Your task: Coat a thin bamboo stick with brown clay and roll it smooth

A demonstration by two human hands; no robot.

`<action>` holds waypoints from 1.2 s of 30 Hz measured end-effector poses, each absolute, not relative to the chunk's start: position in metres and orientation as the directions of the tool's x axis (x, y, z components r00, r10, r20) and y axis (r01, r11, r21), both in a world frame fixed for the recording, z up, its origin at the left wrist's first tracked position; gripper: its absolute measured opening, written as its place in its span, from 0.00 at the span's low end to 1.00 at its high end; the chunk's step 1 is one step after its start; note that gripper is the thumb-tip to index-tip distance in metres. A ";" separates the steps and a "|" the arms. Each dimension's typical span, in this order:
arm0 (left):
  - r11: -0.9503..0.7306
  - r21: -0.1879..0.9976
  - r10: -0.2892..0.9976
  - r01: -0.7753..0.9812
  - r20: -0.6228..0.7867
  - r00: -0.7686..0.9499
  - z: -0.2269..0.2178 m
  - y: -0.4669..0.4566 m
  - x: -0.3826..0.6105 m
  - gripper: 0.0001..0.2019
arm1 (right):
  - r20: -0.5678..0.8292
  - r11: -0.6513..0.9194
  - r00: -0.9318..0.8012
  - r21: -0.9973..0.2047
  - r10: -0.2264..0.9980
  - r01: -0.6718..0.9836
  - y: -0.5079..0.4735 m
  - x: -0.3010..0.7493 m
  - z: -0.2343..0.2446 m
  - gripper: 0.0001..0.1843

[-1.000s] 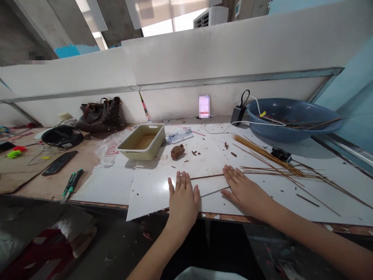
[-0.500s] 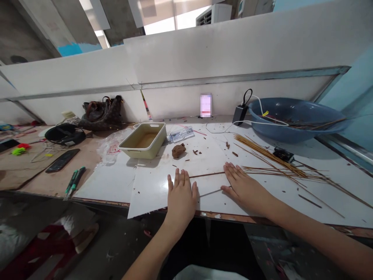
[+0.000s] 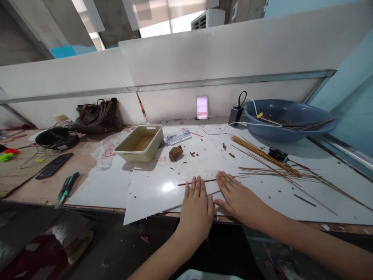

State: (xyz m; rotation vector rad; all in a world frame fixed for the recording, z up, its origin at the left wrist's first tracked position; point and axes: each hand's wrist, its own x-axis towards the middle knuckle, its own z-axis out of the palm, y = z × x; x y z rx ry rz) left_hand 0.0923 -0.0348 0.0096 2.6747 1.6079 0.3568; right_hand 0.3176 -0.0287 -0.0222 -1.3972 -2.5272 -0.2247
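Note:
My left hand [image 3: 196, 210] lies flat, fingers stretched forward, over a thin brown-coated stick [image 3: 183, 184] on the white board [image 3: 154, 198]. To its right, my right hand [image 3: 237, 196] is also flat, its fingertips over the same stick. One end of the stick sticks out left of my left hand; parts of it are hidden under the fingers. A brown clay-like lump [image 3: 175, 153] sits beyond my left hand, with small brown crumbs [image 3: 192, 154] beside it. Thin tan sticks [image 3: 262, 154] lie in a bundle to the right, several more spread below it.
A pale green tub [image 3: 136, 156] of brownish liquid and a clear plastic bottle [image 3: 178, 136] stand behind the lump. Back right are a blue basin [image 3: 285, 134] and a black box [image 3: 235, 116] with cables. A lit phone [image 3: 202, 107] leans on the partition. Green-black cutters [image 3: 67, 187] lie left.
My left hand has slid right, closer to my right hand, exposing the stick's left end. My right hand has shifted slightly left and nearer. The view has moved a little.

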 end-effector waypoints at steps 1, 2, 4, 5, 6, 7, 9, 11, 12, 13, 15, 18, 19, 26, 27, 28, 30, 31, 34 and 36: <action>-0.461 0.122 0.882 0.879 0.168 0.439 0.009 -0.027 0.097 0.30 | 0.252 0.528 -0.510 -0.003 0.822 0.849 -0.018 0.317 -0.021 0.49; -0.448 0.124 0.891 0.886 0.148 0.430 0.009 -0.019 0.100 0.30 | 0.221 0.529 -0.512 -0.024 0.830 0.848 -0.009 0.317 -0.019 0.47; -0.432 0.124 0.900 0.893 0.125 0.417 0.009 -0.009 0.102 0.31 | 0.180 0.539 -0.522 -0.055 0.833 0.841 0.003 0.318 -0.015 0.44; -0.433 0.122 0.899 0.893 0.127 0.418 0.009 -0.008 0.100 0.30 | 0.178 0.543 -0.526 -0.062 0.832 0.838 0.005 0.319 -0.014 0.43; -0.440 0.118 0.895 0.890 0.137 0.424 0.010 -0.009 0.098 0.30 | 0.189 0.544 -0.526 -0.060 0.829 0.837 0.002 0.320 -0.014 0.43; -0.451 0.114 0.889 0.885 0.153 0.433 0.009 -0.014 0.095 0.30 | 0.209 0.546 -0.526 -0.053 0.825 0.836 -0.003 0.321 -0.015 0.44; -0.483 0.110 0.869 0.869 0.188 0.459 0.008 -0.027 0.087 0.29 | 0.254 0.555 -0.530 -0.031 0.809 0.831 -0.021 0.324 -0.021 0.47; -0.514 0.116 0.850 0.850 0.203 0.486 0.006 -0.042 0.079 0.29 | 0.279 0.571 -0.545 -0.011 0.790 0.821 -0.041 0.328 -0.028 0.48; -0.525 0.122 0.844 0.842 0.203 0.497 0.005 -0.046 0.076 0.29 | 0.281 0.579 -0.554 -0.005 0.783 0.815 -0.049 0.330 -0.031 0.48; -0.532 0.125 0.841 0.837 0.198 0.504 0.005 -0.049 0.073 0.29 | 0.280 0.584 -0.560 -0.002 0.779 0.812 -0.053 0.331 -0.032 0.48; -0.530 0.124 0.843 0.839 0.184 0.506 0.006 -0.044 0.073 0.29 | 0.270 0.588 -0.564 -0.010 0.781 0.809 -0.050 0.332 -0.031 0.46; -0.493 0.106 0.865 0.863 0.169 0.473 0.008 -0.021 0.079 0.30 | 0.228 0.569 -0.546 -0.046 0.806 0.821 -0.022 0.330 -0.023 0.45; -0.476 0.101 0.873 0.874 0.170 0.456 0.009 -0.012 0.081 0.30 | 0.206 0.557 -0.536 -0.059 0.819 0.829 -0.010 0.328 -0.019 0.45; -0.476 0.082 0.853 0.876 0.283 0.438 0.000 -0.013 0.074 0.29 | 0.209 0.528 -0.508 -0.050 0.835 0.848 -0.010 0.321 -0.022 0.53; -0.497 0.078 0.841 0.864 0.292 0.456 -0.002 -0.023 0.069 0.28 | 0.235 0.531 -0.510 -0.030 0.827 0.847 -0.023 0.322 -0.026 0.54; -0.508 0.077 0.834 0.858 0.295 0.467 -0.004 -0.033 0.065 0.28 | 0.253 0.534 -0.513 -0.018 0.820 0.845 -0.035 0.323 -0.029 0.54; -0.517 0.074 0.827 0.853 0.299 0.476 -0.007 -0.046 0.059 0.28 | 0.277 0.542 -0.517 -0.019 0.810 0.840 -0.054 0.325 -0.033 0.53; -0.515 0.071 0.828 0.854 0.296 0.475 -0.008 -0.049 0.057 0.29 | 0.278 0.544 -0.518 -0.023 0.809 0.838 -0.057 0.326 -0.034 0.52; -0.493 0.059 0.843 0.868 0.277 0.461 -0.005 -0.037 0.062 0.29 | 0.236 0.543 -0.520 -0.041 0.821 0.839 -0.043 0.329 -0.027 0.50; -0.473 0.052 0.856 0.879 0.261 0.445 -0.001 -0.019 0.069 0.29 | 0.181 0.536 -0.518 -0.069 0.836 0.841 -0.020 0.329 -0.020 0.49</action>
